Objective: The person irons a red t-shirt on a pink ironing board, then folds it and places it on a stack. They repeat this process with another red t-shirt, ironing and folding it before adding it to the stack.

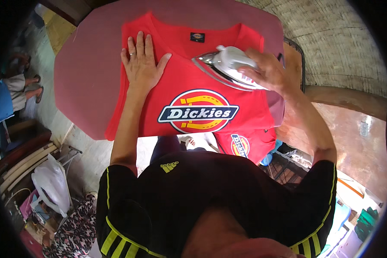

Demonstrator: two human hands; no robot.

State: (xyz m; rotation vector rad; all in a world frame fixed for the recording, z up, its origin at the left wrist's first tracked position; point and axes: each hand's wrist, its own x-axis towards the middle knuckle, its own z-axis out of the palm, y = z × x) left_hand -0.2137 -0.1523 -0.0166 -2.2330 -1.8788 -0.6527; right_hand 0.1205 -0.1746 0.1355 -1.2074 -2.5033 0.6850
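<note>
Shirt point(176, 202): black with yellow-green trim, worn by the person, filling the near part of the view.
Second garment point(263, 142): red, just past the near edge of the board point(86, 73), to the right, partly hidden.
Red top point(176, 77): spread on the board, neckline at the far side, round logo point(198, 124) toward the person.
Left hand point(142, 64): palm down on the top's left side, fingers apart, thumb out to the side.
Right hand point(268, 71): fingers wrapped around the handle of the iron, hiding part of it.
Iron point(228, 59): white, over the top's right side, tip pointing left, covering some of the cloth.
Left clutter: white plastic bag point(51, 182), camouflage cloth point(79, 225) and stacked planks point(30, 165), well apart from the hands.
Right clutter: green cloth point(365, 221), near the rim of the view.
Surface: maroon cover, rounded left end.
Room: pale floor point(90, 152); another person's legs point(28, 88) at far left; woven mat point(339, 38) at far right.
</note>
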